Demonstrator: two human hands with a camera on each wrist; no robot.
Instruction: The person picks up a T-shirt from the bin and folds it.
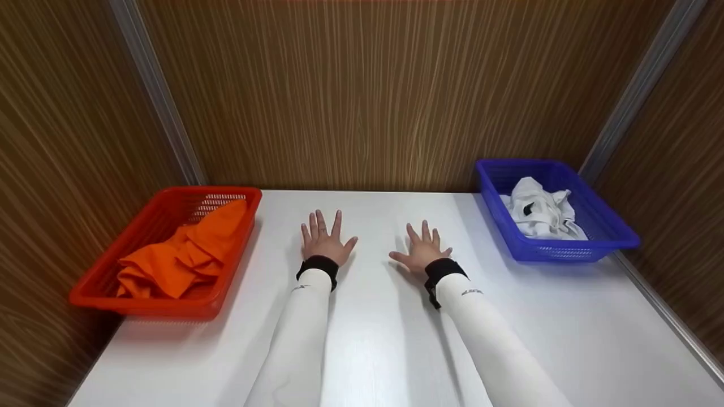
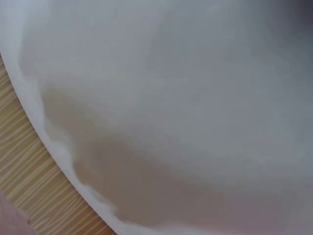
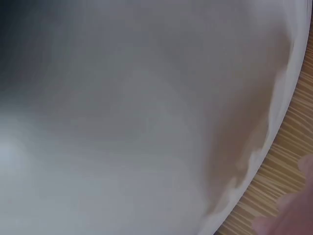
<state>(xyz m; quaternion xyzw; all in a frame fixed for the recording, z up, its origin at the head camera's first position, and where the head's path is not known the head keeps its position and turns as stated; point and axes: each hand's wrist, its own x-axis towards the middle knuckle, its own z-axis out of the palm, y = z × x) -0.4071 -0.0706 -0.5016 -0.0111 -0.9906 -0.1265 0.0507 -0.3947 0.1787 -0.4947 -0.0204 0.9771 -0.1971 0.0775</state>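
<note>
Both hands are held out over the white table (image 1: 362,362), palms down with fingers spread. The left hand (image 1: 327,246) holds nothing; to its left stands a red basket (image 1: 235,271) with a crumpled orange cloth (image 1: 186,251) inside. My right hand (image 1: 421,252) is likewise bare of any object, and off to its right is a blue basket (image 1: 509,232) containing a bunched white cloth (image 1: 543,209) with a small dark patch. Whether the palms touch the tabletop I cannot tell. In each wrist view only a sliver of the hand shows at a lower corner.
A brown wood-grain panel (image 1: 362,96) rises along the table's back edge. Similar panels stand at the left and right, joined by grey metal corner strips (image 1: 161,93). Both baskets sit close to the side panels.
</note>
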